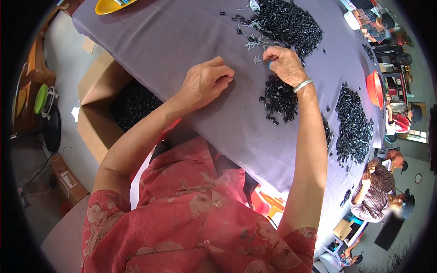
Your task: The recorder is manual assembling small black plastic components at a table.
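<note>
Here, left hand (207,82) curled shut, right hand (284,63) pinching a small part (270,65), three black heaps (287,22).

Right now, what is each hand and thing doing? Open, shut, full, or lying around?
left hand: curled loosely, resting on the purple tablecloth, nothing visible in it.
right hand: fingers pinched shut over small black pieces.
small black pile: heaped loose under the right wrist.
big black pile: spread out, some pieces scattered.
cardboard box: flaps open, black pieces inside.
red bowl: tipped on edge.
</note>
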Action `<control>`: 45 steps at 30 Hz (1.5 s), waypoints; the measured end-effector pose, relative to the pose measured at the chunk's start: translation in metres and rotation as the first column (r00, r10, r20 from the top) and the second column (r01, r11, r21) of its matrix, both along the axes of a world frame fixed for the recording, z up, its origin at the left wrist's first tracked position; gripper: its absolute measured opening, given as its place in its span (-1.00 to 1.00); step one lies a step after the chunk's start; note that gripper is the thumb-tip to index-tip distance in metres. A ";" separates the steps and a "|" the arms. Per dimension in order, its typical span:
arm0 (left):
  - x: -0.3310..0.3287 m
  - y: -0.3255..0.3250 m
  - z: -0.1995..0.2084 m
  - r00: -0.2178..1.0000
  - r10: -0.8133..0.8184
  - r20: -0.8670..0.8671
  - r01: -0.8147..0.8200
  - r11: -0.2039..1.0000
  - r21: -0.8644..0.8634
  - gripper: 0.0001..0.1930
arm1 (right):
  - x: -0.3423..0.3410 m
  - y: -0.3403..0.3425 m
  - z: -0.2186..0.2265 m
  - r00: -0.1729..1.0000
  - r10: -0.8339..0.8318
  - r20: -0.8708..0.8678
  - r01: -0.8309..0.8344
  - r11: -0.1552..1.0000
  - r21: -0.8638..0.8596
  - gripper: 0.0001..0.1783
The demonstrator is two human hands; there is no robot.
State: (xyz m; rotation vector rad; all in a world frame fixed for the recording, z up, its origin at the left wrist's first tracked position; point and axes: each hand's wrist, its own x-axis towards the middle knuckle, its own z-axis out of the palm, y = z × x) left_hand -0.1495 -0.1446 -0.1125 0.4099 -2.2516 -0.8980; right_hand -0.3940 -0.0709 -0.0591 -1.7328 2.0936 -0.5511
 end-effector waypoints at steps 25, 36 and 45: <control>-0.003 0.001 -0.001 1.000 0.018 -0.004 -0.018 0.999 -0.041 -0.93 | -0.002 0.090 -0.006 0.970 -0.078 0.231 0.156 0.926 -0.343 -0.71; -0.017 0.029 0.007 0.991 -0.123 -0.054 0.122 0.992 -0.036 -0.87 | 0.034 0.155 -0.007 0.744 -0.152 0.651 0.352 0.917 -0.187 -0.86; -0.046 0.081 0.011 0.940 -0.338 -0.032 0.338 0.941 -0.022 -0.79 | 0.032 0.165 -0.025 0.703 -0.115 0.701 0.399 0.881 -0.256 -0.82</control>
